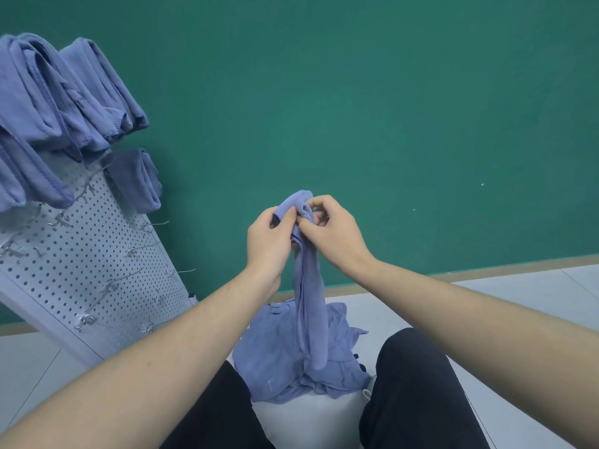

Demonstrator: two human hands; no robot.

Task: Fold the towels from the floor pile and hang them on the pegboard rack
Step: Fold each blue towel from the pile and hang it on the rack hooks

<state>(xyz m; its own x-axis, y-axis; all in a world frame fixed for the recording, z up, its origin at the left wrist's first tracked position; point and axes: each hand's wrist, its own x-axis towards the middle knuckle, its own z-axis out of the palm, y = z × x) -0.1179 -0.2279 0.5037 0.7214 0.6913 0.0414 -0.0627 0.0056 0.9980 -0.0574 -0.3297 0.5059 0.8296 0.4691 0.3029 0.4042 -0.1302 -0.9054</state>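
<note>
A blue towel hangs in a narrow bunch from both my hands at mid frame, its lower end reaching the pile. My left hand grips its top from the left, and my right hand pinches the same top edge from the right. Below them a pile of crumpled blue towels lies on the floor between my knees. At the left leans the white pegboard rack with metal hooks. Several folded blue towels hang over its upper hooks, and a darker one hangs lower.
A green wall rises behind, with a wooden skirting along pale floor tiles. My dark trouser legs flank the pile. Bare hooks stick out from the rack's lower part.
</note>
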